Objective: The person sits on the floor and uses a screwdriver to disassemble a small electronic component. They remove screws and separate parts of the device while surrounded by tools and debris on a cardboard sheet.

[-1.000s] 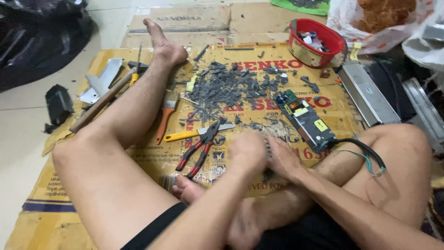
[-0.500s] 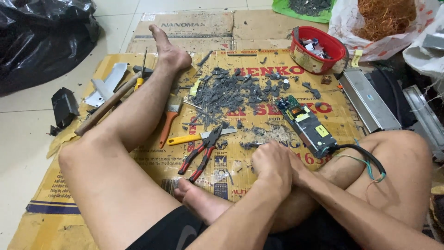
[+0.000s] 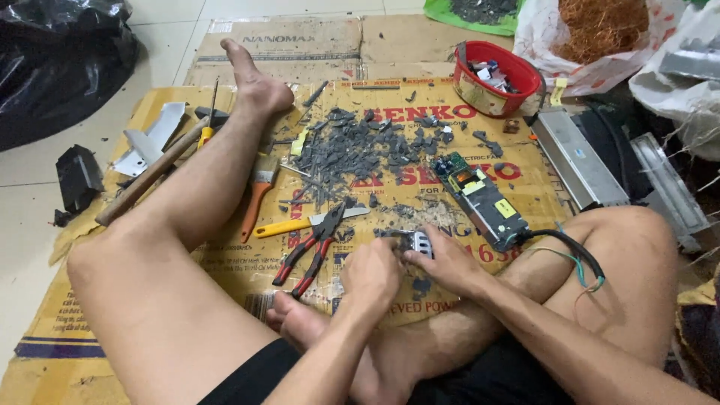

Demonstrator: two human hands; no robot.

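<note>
Head cam, left hand (image 3: 373,271) and right hand (image 3: 448,262) both pinching small grey component (image 3: 415,241), axis unclear.

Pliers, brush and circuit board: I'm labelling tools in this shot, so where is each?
Pliers (image 3: 311,251): head view, on the red-and-black handles.
Brush (image 3: 256,197): head view, on the orange handle.
Circuit board (image 3: 480,199): head view, mid-board, beside the yellow label.

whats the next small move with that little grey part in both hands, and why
Probably keep prying the small grey part apart over the cardboard. Left hand and right hand both grip it, it looks whole, and grey fragments already lie ahead. The pliers lie close if fingers fail.
</note>
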